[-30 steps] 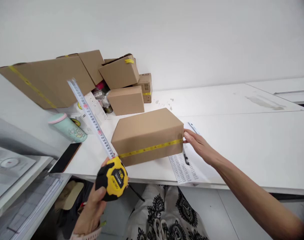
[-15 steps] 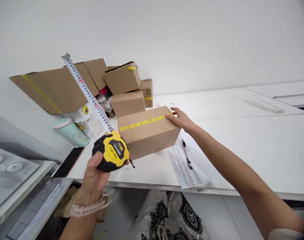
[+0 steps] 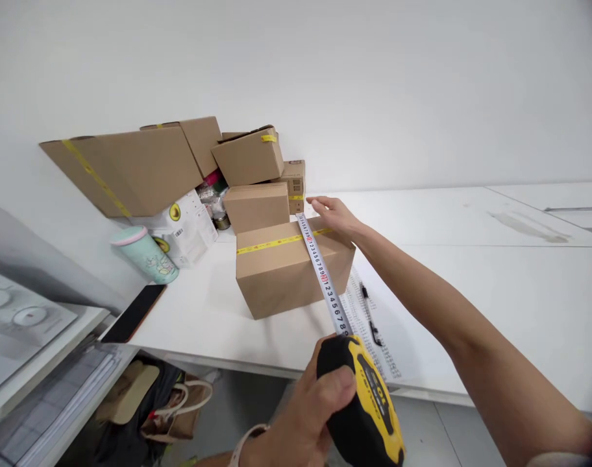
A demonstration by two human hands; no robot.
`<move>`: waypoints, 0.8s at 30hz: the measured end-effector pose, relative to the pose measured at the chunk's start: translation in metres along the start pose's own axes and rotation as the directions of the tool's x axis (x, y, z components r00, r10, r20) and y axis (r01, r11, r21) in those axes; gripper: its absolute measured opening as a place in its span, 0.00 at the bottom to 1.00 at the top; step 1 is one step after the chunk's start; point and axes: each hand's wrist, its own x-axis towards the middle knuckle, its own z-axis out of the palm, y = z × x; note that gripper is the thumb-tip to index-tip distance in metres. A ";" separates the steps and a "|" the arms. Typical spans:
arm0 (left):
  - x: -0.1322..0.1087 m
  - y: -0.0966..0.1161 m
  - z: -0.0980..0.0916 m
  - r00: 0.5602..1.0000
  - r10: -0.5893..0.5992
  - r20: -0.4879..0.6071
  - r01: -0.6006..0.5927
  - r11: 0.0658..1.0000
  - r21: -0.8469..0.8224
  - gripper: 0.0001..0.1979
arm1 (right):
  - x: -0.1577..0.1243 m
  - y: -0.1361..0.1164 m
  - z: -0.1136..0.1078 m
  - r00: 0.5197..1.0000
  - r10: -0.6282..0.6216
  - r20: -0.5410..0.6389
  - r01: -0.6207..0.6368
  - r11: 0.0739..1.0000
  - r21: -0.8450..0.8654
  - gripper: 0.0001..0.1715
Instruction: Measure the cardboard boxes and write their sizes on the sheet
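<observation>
My left hand [image 3: 303, 415] grips a yellow and black tape measure [image 3: 364, 402] at the bottom of the view, near the table's front edge. Its white blade [image 3: 322, 275] runs away from me across the top of a brown cardboard box [image 3: 286, 269] sealed with yellow tape. My right hand [image 3: 332, 214] reaches to the box's far top edge, fingers curled at the tip of the blade there.
A printed sheet with a black pen [image 3: 369, 311] lies right of the box. Behind it stand more cardboard boxes [image 3: 250, 159], a big flattened carton [image 3: 130, 168], a white avocado package [image 3: 186, 224] and a mint tumbler [image 3: 145, 254]. A dark phone [image 3: 133, 312] lies at the table's left edge.
My left hand carried the tape measure from the box's left to the front right, and the blade swung down from pointing upward to lying over the box. My right hand shifted along the far edge.
</observation>
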 end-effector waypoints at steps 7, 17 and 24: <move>0.011 0.005 0.011 0.997 0.012 -0.070 -0.014 0.999 -0.037 0.42 | 0.016 0.001 0.017 0.989 0.091 0.116 -0.063 0.973 -0.224 0.18; 0.008 -0.001 0.006 0.999 -0.033 0.034 0.037 0.993 -0.109 0.39 | 0.040 0.006 0.024 0.990 0.119 0.072 -0.092 0.948 -0.305 0.09; 0.015 -0.028 0.002 0.999 0.039 0.004 -0.039 0.996 -0.080 0.41 | 0.034 0.012 0.024 0.959 0.211 0.190 -0.228 0.971 0.072 0.07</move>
